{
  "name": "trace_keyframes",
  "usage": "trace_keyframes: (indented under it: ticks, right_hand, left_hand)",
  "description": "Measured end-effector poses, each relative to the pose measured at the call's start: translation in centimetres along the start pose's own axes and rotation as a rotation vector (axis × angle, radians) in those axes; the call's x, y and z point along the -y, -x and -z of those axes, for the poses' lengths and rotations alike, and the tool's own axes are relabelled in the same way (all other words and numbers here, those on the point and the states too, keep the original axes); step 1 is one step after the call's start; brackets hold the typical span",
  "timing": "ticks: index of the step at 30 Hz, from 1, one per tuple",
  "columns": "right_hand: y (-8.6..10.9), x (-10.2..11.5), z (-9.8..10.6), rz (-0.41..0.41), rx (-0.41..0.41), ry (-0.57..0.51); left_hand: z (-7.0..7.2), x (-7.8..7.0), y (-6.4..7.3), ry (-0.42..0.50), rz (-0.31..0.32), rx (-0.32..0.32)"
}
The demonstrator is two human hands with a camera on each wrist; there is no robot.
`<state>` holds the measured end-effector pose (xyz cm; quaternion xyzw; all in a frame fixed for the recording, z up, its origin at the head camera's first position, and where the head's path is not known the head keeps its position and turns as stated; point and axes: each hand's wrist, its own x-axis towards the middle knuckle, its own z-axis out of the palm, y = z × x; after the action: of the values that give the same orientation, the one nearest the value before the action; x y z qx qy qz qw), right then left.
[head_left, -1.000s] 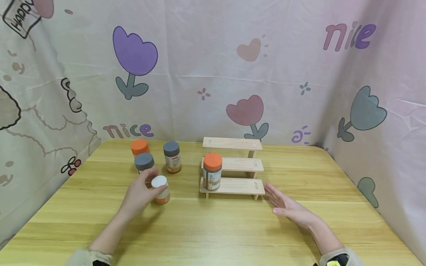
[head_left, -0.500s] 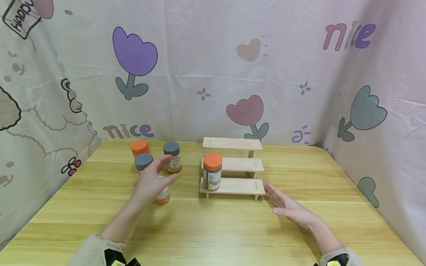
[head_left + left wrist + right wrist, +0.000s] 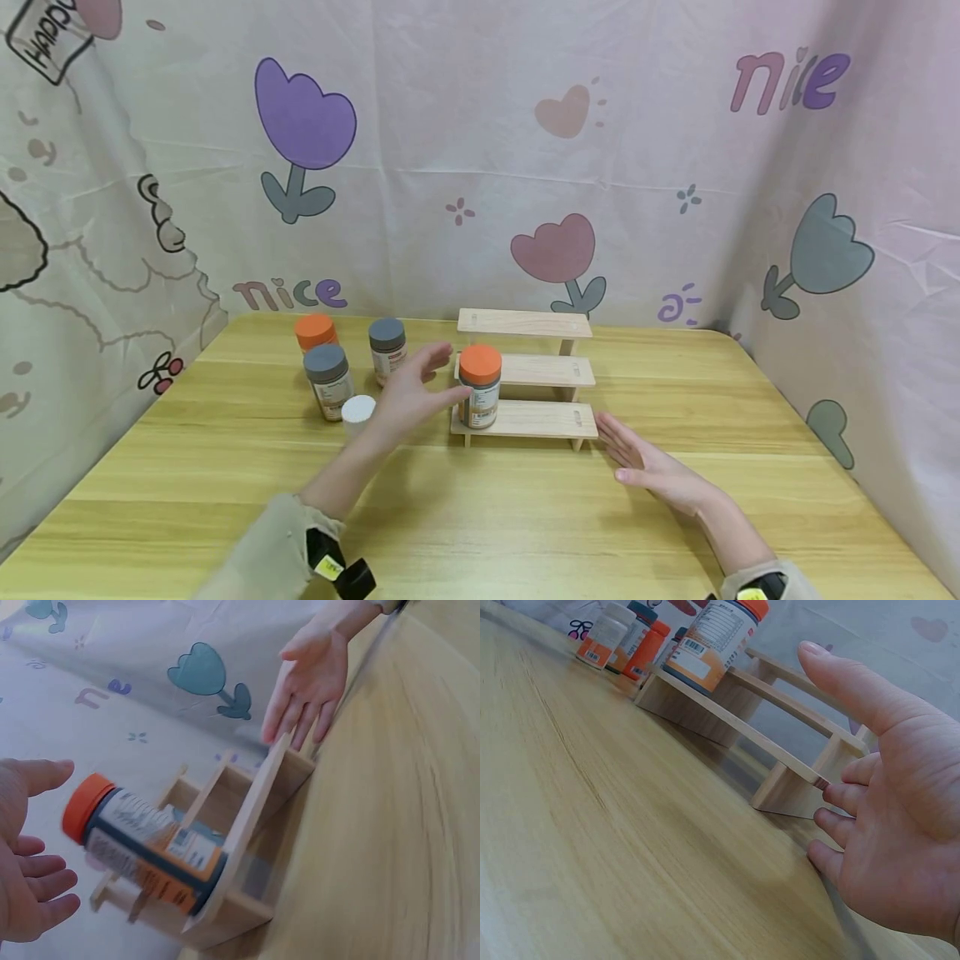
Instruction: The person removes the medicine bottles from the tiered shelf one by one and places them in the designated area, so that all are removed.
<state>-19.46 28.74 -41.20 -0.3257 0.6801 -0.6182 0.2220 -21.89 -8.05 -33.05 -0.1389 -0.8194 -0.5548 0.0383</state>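
A pill bottle with an orange cap [image 3: 486, 403] stands upright on the left end of the lowest step of a three-step wooden rack [image 3: 543, 419]. Fingers apart, my left hand [image 3: 405, 398] reaches to the bottle's left side, its thumb overlapping the label in the head view. In the left wrist view a gap shows between this hand [image 3: 30, 859] and the bottle [image 3: 146, 847]. At the rack's right end my right hand [image 3: 656, 473] is held on edge with fingers extended. Its fingertips are right at the end of the lowest step in the right wrist view.
Left of the rack stand a white-capped bottle [image 3: 358, 408], two grey-capped bottles, one nearer [image 3: 330, 387] and one farther [image 3: 387, 337], and another orange-capped bottle [image 3: 316, 332]. A patterned cloth [image 3: 450, 125] hangs behind the wooden table [image 3: 480, 517].
My left hand has left the white-capped bottle and moved right, past the grey-capped bottles, to the orange-capped bottle on the rack. My right hand has stayed in place.
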Motion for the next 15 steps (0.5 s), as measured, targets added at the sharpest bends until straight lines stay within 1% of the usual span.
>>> trace_keyframes:
  ticks: [4, 6, 9, 12, 15]
  right_hand:
    - [0.0, 0.0, 0.0, -0.006, 0.001, 0.002]
    - [-0.1, 0.0, -0.1, -0.008, 0.003, 0.001]
    - [-0.1, 0.1, -0.1, -0.001, 0.001, 0.001]
    - [-0.1, 0.1, -0.1, 0.009, -0.002, 0.003]
    - [-0.1, 0.1, -0.1, 0.012, -0.002, 0.006]
  left_hand:
    - [-1.1, 0.2, -0.2, 0.045, 0.037, 0.023]
    - [-1.6, 0.3, -0.2, 0.049, 0.047, 0.025]
    - [-2.0, 0.5, -0.3, 0.055, 0.044, 0.012]
    - [-2.5, 0.7, -0.5, 0.068, 0.021, -0.001]
    - [-2.8, 1.0, -0.7, 0.073, 0.013, -0.017]
